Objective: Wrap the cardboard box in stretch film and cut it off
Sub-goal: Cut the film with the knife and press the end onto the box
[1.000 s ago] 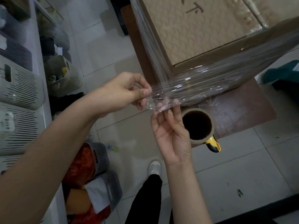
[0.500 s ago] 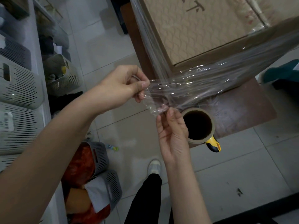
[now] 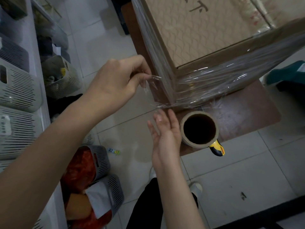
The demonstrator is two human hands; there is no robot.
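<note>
Box: a large brown cardboard box (image 3: 206, 28) fills the upper right of the frame, its sides banded with clear, glossy stretch film (image 3: 219, 81); a dark handwritten mark shows on its top face.
Stand: the box sits on a reddish-brown board with a rounded corner (image 3: 254, 116), right of centre.
Left hand: the left hand (image 3: 115, 83), at centre left, pinches a loose tail of the film between thumb and fingertips, just beside the box's near corner.
Right hand: the right hand (image 3: 165, 134), at lower centre, is spread wide, palm up, gripping nothing; its fingertips lie just under a twisted strand of film at the box's bottom corner. Whether they touch it cannot be told.
Roll: a tan cardboard tube with a dark hollow core (image 3: 199, 129) stands upright on the board's near edge, beside the right hand.
Cutter: a yellow-and-black utility knife (image 3: 217, 148) pokes out from behind the tube.
Floor: pale glossy square tiles (image 3: 247, 176), scuffed in spots, with a small label scrap lying left of centre.
Left edge: grey slotted plastic baskets (image 3: 18, 90) on white shelving; two more on the floor at lower left hold red and orange packets.
</note>
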